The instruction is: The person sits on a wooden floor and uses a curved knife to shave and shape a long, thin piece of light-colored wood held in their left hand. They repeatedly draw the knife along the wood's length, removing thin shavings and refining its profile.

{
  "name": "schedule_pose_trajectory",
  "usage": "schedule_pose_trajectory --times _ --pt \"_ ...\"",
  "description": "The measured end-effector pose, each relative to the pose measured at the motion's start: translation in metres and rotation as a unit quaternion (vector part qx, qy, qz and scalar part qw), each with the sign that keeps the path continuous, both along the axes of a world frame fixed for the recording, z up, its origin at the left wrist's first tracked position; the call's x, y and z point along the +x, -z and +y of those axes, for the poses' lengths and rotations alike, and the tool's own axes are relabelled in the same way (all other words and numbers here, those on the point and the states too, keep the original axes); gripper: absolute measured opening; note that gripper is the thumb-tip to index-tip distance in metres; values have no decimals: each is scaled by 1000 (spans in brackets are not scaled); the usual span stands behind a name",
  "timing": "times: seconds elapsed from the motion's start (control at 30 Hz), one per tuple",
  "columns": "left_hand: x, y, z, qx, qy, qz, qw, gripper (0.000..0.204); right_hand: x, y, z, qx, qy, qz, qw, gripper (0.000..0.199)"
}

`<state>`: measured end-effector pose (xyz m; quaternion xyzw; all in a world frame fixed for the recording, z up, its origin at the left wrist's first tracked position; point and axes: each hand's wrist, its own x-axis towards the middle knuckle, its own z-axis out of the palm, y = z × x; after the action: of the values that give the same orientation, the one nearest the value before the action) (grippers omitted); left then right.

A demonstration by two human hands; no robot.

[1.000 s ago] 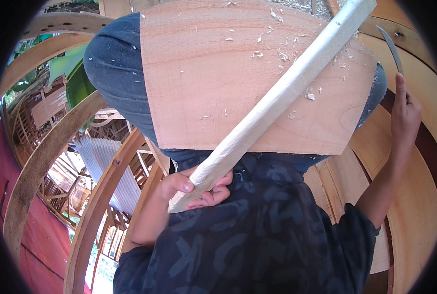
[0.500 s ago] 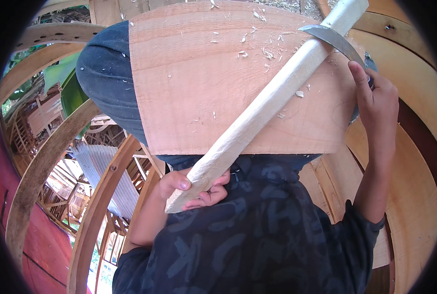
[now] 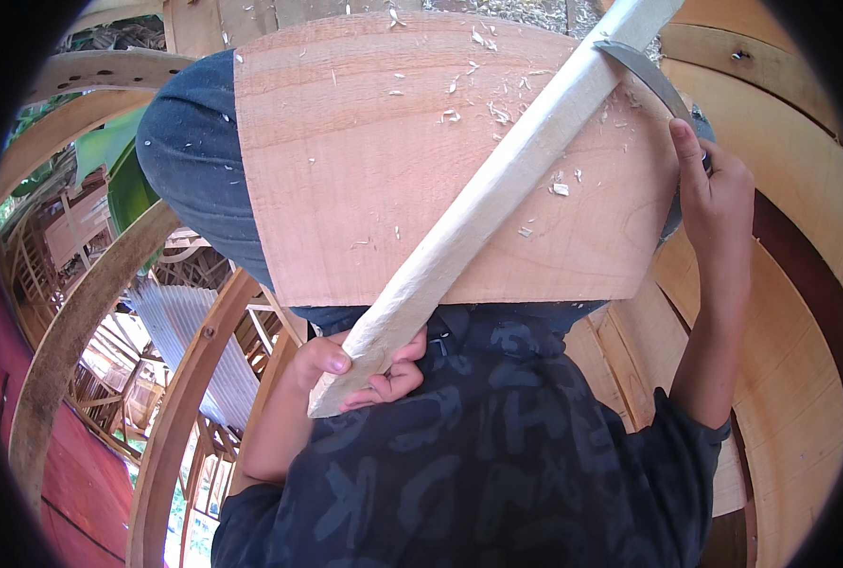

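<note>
A long, pale, rough-cut wooden stick (image 3: 483, 210) slants from near my belly up to the far right. Its near end is gripped by my left hand (image 3: 365, 369), thumb on top and fingers curled beneath. My right hand (image 3: 715, 194) is closed round the handle of a curved blade (image 3: 650, 74), a sickle-like knife; the handle is mostly hidden by my fingers. The blade's tip end rests against the stick's far part. Under the stick, a flat reddish wooden board (image 3: 346, 199) lies across my lap, with pale shavings (image 3: 499, 115) scattered on it.
Curved wooden ribs (image 3: 190, 417) rise at the left, with green leaves (image 3: 130, 185) and a corrugated sheet (image 3: 194, 341) beyond them. Wide planks (image 3: 790, 369) curve along the right side. More shavings (image 3: 535, 13) lie past the board's far edge.
The stick, board and both hands have shifted slightly left in view. The blade now meets the stick from its right side, where before it lay across the top.
</note>
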<state>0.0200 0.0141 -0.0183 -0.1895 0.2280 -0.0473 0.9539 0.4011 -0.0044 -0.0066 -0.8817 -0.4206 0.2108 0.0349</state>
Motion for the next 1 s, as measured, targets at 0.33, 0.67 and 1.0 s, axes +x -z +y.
schedule_pose_trajectory --times 0.33,0.67,1.0 --pt "2 -7 0 47 24 21 998 65 -20 3 23 43 -37 4 998 67" --pt "-1 -4 -2 62 31 17 997 66 -33 -6 23 51 -51 -15 997 72" --pt "-3 -5 -3 71 47 23 996 69 -48 -9 20 87 -171 -26 981 70"
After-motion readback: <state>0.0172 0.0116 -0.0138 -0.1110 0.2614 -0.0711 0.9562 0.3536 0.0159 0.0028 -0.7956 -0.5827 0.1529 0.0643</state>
